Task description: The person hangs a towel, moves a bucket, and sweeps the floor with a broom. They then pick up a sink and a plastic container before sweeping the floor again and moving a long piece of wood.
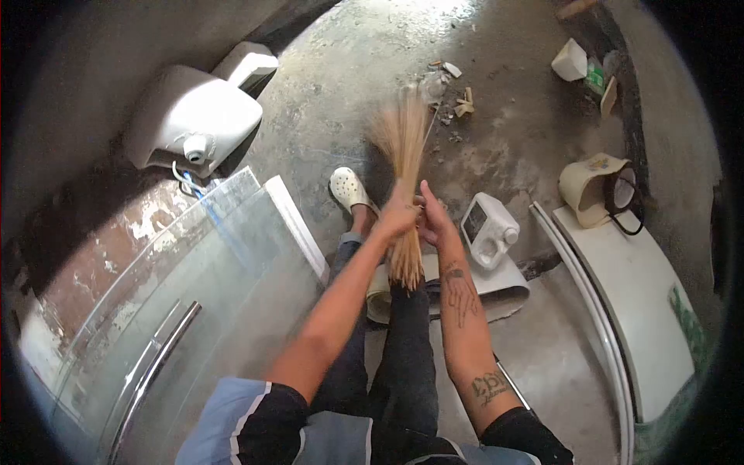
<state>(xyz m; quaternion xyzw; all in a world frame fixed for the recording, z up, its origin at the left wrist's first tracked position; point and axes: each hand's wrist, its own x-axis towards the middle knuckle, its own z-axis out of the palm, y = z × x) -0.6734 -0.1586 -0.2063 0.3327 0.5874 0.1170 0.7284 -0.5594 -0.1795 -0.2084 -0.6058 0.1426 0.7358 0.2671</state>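
Note:
A stick broom stands nearly upright in front of me, its bristle end away from me and blurred by motion. My left hand is wrapped round the broom near its bound lower part. The cut stick ends show below that hand, above my leg. Close against the broom's right side is my right hand, thumb stretched up and apart from its fingers. The broom and left hand partly hide those fingers. Beyond the bristles lies scattered rubbish on the concrete floor.
Glass panels with a metal handle lean at the left, below a white basin. To the right are a cut white jug, a cream container and a long white panel. More litter lies by the wall.

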